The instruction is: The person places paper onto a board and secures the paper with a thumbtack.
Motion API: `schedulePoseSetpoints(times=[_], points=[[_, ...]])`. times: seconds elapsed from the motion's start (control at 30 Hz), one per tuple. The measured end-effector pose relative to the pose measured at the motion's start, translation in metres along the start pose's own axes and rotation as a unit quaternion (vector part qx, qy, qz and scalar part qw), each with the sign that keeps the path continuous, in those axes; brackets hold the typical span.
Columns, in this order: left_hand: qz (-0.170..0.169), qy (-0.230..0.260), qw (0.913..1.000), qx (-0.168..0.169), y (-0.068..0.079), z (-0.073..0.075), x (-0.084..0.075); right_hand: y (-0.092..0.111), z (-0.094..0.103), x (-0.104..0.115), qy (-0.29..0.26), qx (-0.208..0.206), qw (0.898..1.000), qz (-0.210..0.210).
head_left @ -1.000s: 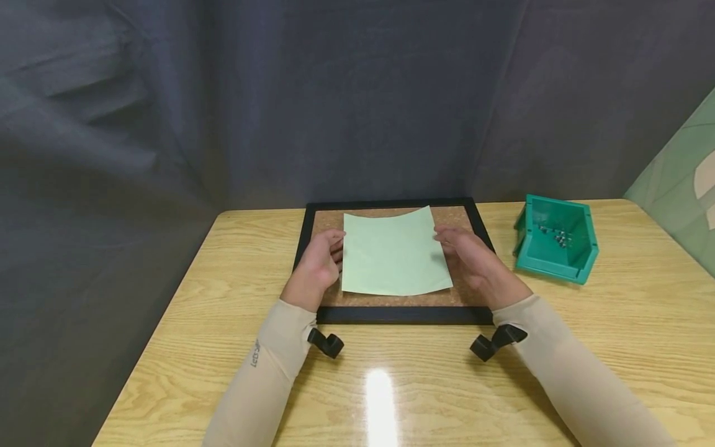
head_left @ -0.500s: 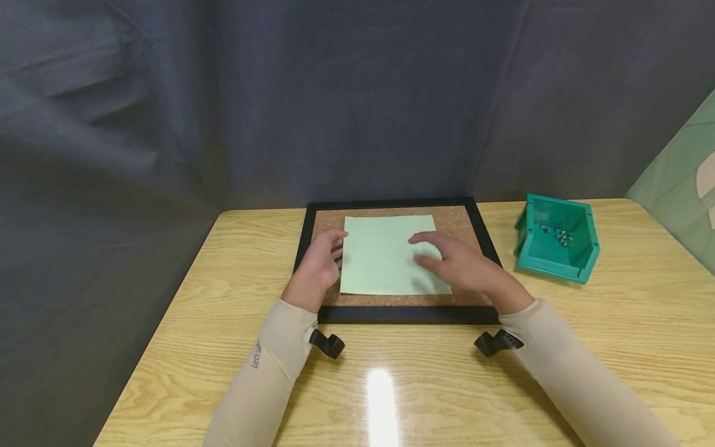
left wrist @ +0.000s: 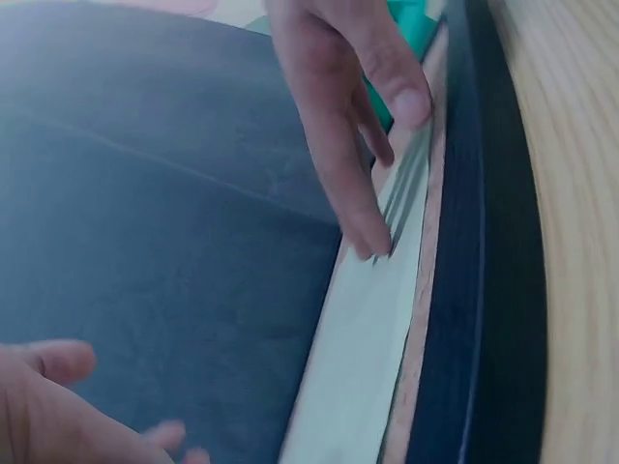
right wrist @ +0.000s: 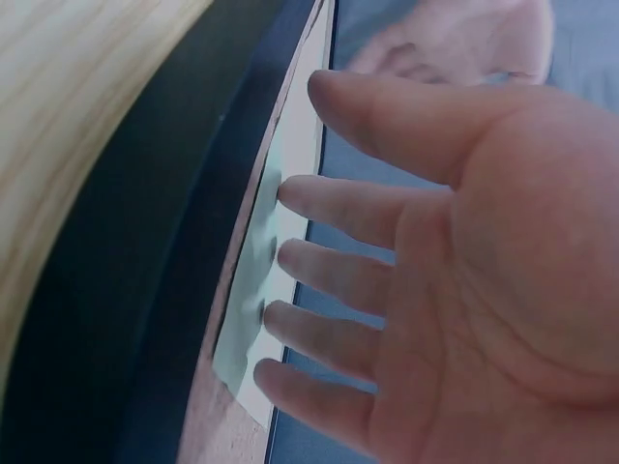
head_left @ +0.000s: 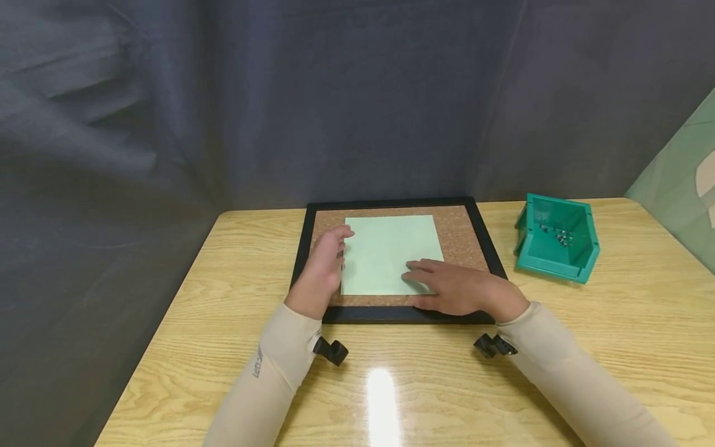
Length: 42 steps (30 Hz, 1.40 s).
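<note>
A pale green sheet of paper [head_left: 385,251] lies flat on a cork board [head_left: 460,236] with a black frame. Over the paper's lower right part, my right hand [head_left: 455,288] is spread, its fingertips touching or just above the sheet. The right wrist view shows that hand [right wrist: 484,261] with separate fingers close to the paper [right wrist: 253,280]. Beside the paper's left edge is my left hand [head_left: 326,261], fingers loosely bent and nothing gripped. In the left wrist view, this left hand [left wrist: 68,411] appears at the lower left corner, apart from the paper [left wrist: 358,329].
A green plastic bin [head_left: 555,239] with several small metallic pieces stands right of the board on the wooden table [head_left: 251,267]. A dark cloth [head_left: 357,99] hangs behind the table's far edge. Each wrist carries a small black mount.
The paper, lifted and curved between both hands a second ago, now lies flat on the cork. My right hand let go of its right edge and moved over it, then toward the near edge.
</note>
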<state>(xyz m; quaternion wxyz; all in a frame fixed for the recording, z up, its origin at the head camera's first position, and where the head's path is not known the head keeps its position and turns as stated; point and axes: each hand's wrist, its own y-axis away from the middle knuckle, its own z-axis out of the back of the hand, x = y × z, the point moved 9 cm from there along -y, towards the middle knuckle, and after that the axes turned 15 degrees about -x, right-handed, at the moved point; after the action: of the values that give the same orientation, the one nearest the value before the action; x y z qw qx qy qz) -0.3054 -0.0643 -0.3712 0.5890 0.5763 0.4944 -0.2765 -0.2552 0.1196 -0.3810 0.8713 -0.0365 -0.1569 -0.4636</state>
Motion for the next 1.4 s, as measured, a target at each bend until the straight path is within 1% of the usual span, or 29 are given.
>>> schedulePoseSetpoints(times=[0.07, 0.1, 0.13, 0.17, 0.2, 0.23, 0.27, 0.3, 0.33, 0.37, 0.4, 0.43, 0.5, 0.53, 0.6, 0.63, 0.67, 0.7, 0.73, 0.8, 0.83, 0.9, 0.93, 1.03, 1.1, 1.17, 1.23, 1.33, 1.4], points=[[-0.05, -0.054, 0.9972, 0.014, 0.008, -0.005, -0.009, 0.0, 0.0, -0.001, 0.005, 0.003, 1.0, -0.002], [-0.08, -0.091, 0.9924, 0.023, 0.013, -0.008, -0.013, 0.0, -0.001, -0.002, 0.009, 0.004, 1.0, -0.004], [-0.112, -0.131, 0.9844, 0.037, 0.017, -0.012, -0.018, 0.0, -0.001, -0.002, 0.012, 0.004, 1.0, -0.005], [-0.146, -0.177, 0.972, 0.052, 0.022, -0.016, -0.022, -0.001, 0.0, -0.003, 0.015, 0.003, 1.0, -0.006], [-0.178, -0.229, 0.9547, 0.069, 0.028, -0.02, -0.025, -0.001, 0.0, -0.003, 0.017, 0.002, 1.0, -0.006], [-0.208, -0.282, 0.9322, 0.089, 0.033, -0.025, -0.026, -0.001, 0.0, -0.003, 0.019, 0.001, 1.0, -0.007], [-0.229, -0.331, 0.9084, 0.112, 0.039, -0.029, -0.025, -0.002, -0.001, -0.003, 0.02, 0.001, 1.0, -0.008], [-0.245, -0.378, 0.8822, 0.137, 0.044, -0.033, -0.022, -0.002, -0.001, -0.003, 0.021, 0.001, 1.0, -0.008], [-0.26, -0.42, 0.8541, 0.163, 0.05, -0.038, -0.018, -0.002, -0.001, -0.003, 0.021, 0.001, 1.0, -0.006], [-0.271, -0.459, 0.8256, 0.185, 0.055, -0.041, -0.014, -0.002, -0.001, -0.002, 0.021, 0.001, 1.0, -0.005], [-0.278, -0.492, 0.7998, 0.204, 0.06, -0.044, -0.009, -0.002, 0.0, -0.002, 0.02, 0.0, 1.0, -0.004], [-0.283, -0.519, 0.7769, 0.218, 0.065, -0.046, -0.004, -0.001, 0.0, -0.001, 0.019, -0.001, 1.0, -0.003], [-0.293, -0.566, 0.7339, 0.235, 0.071, -0.049, 0.005, -0.001, 0.0, -0.001, 0.015, -0.001, 1.0, -0.004], [-0.297, -0.585, 0.7162, 0.238, 0.073, -0.05, 0.009, -0.001, 0.0, 0.0, 0.013, 0.0, 1.0, -0.005], [-0.293, -0.619, 0.687, 0.243, 0.073, -0.05, 0.018, -0.001, -0.002, 0.001, 0.008, 0.001, 1.0, -0.005], [-0.289, -0.634, 0.6742, 0.246, 0.073, -0.049, 0.024, -0.001, -0.003, 0.001, 0.005, 0.003, 1.0, -0.007], [-0.281, -0.646, 0.6638, 0.251, 0.071, -0.048, 0.029, -0.001, -0.004, 0.002, 0.002, 0.005, 1.0, -0.009], [-0.274, -0.656, 0.655, 0.256, 0.07, -0.047, 0.034, -0.002, -0.006, 0.002, 0.0, 0.006, 1.0, -0.009], [-0.269, -0.667, 0.6439, 0.26, 0.07, -0.046, 0.039, -0.002, -0.006, 0.003, -0.001, 0.007, 1.0, -0.009], [-0.27, -0.685, 0.625, 0.26, 0.068, -0.044, 0.045, -0.002, -0.008, 0.003, -0.003, 0.009, 1.0, -0.011], [-0.273, -0.691, 0.618, 0.257, 0.068, -0.043, 0.047, -0.002, -0.008, 0.003, -0.003, 0.009, 1.0, -0.011], [-0.288, -0.703, 0.6006, 0.248, 0.067, -0.041, 0.048, -0.002, -0.007, 0.003, -0.002, 0.008, 1.0, -0.008], [-0.296, -0.708, 0.5937, 0.242, 0.066, -0.04, 0.048, -0.002, -0.007, 0.003, -0.002, 0.008, 1.0, -0.008], [-0.318, -0.711, 0.5861, 0.224, 0.065, -0.038, 0.045, -0.002, -0.005, 0.002, -0.003, 0.008, 1.0, -0.011], [-0.331, -0.711, 0.5821, 0.214, 0.065, -0.037, 0.042, -0.001, -0.003, 0.002, -0.003, 0.006, 1.0, -0.01], [-0.344, -0.712, 0.5762, 0.207, 0.065, -0.036, 0.039, 0.0, -0.001, 0.003, -0.003, 0.004, 1.0, -0.009], [-0.348, -0.716, 0.5698, 0.203, 0.064, -0.036, 0.038, 0.001, -0.001, 0.003, -0.001, 0.002, 1.0, -0.007], [-0.343, -0.72, 0.5684, 0.202, 0.063, -0.036, 0.038, 0.002, -0.002, 0.004, 0.001, 0.003, 1.0, -0.004], [-0.337, -0.719, 0.5747, 0.197, 0.062, -0.036, 0.038, 0.002, -0.004, 0.006, -0.005, 0.009, 1.0, 0.003]])
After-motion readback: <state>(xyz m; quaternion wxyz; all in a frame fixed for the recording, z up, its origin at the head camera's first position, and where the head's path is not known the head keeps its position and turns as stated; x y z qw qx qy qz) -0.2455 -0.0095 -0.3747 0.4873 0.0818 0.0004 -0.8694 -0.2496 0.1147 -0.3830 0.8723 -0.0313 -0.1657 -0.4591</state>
